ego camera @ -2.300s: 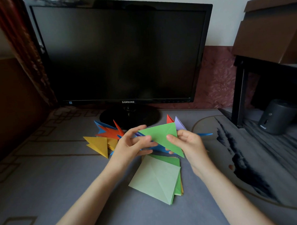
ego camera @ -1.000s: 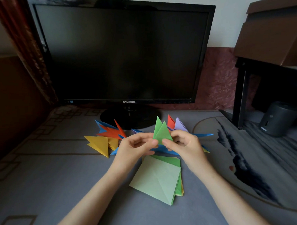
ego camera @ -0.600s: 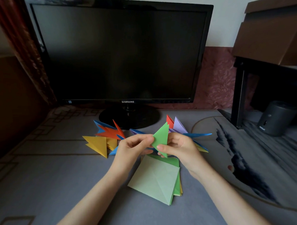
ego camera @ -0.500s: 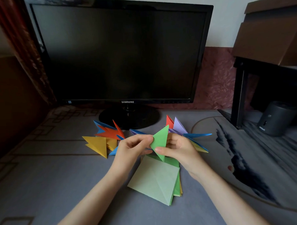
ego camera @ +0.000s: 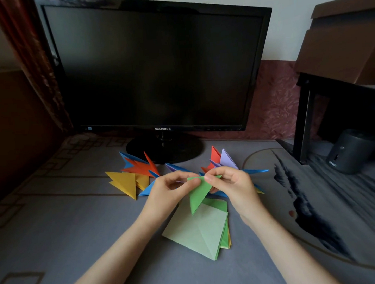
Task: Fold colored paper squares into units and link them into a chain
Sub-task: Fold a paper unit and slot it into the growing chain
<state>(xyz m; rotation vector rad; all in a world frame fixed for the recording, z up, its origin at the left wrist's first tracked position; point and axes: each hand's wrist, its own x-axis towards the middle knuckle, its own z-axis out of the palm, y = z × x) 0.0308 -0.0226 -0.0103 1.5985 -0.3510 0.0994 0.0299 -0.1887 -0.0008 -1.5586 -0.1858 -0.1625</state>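
Both hands meet at frame centre: left hand (ego camera: 169,192) and right hand (ego camera: 233,187) pinch the top edge of a green folded triangle (ego camera: 198,191), its point hanging down over the paper stack (ego camera: 197,231). They partly hide the coloured folded units (ego camera: 140,168) behind.

The one word that can be read is the brand "SAMSUNG" (ego camera: 162,129), in pale capital letters on the middle of the lower bezel of the black monitor (ego camera: 157,66), just above its stand. At the left end of the same bezel sits a small blue sticker (ego camera: 89,128); its print is too small to read. Toward the bezel's right end runs a row of tiny marks (ego camera: 221,129), also illegible. On the right, a dark cylinder (ego camera: 350,152) bears a short pale label (ego camera: 332,163) near its base, too blurred to make out.
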